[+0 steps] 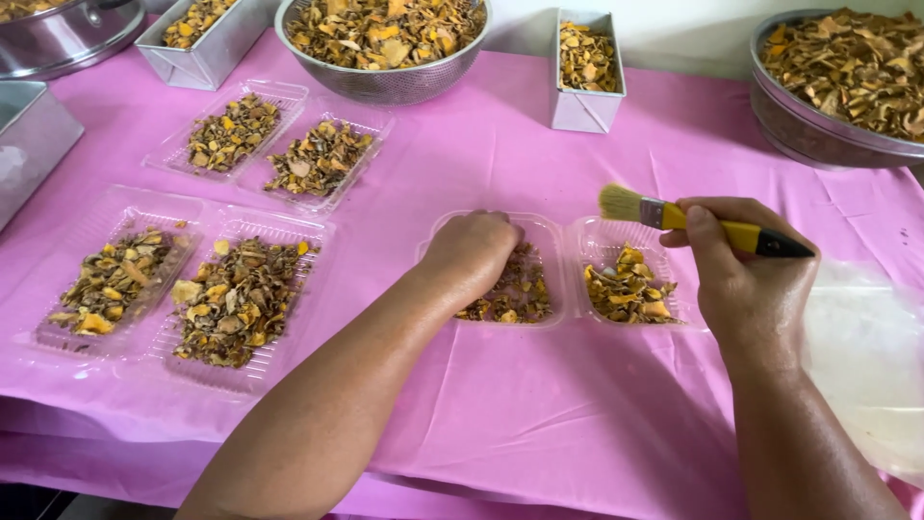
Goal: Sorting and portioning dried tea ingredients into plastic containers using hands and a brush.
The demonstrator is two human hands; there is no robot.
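Brush (707,225) in right hand (746,279), lying level, bristles pointing left.

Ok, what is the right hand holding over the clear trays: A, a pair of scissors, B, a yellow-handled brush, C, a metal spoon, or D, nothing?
B: the right hand grips a brush with a yellow handle, black tip and pale bristles above the clear tray.

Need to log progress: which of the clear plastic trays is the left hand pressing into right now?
The left half of the double tray at table centre; the left hand rests on its dried pieces. The other trays lie untouched further left.
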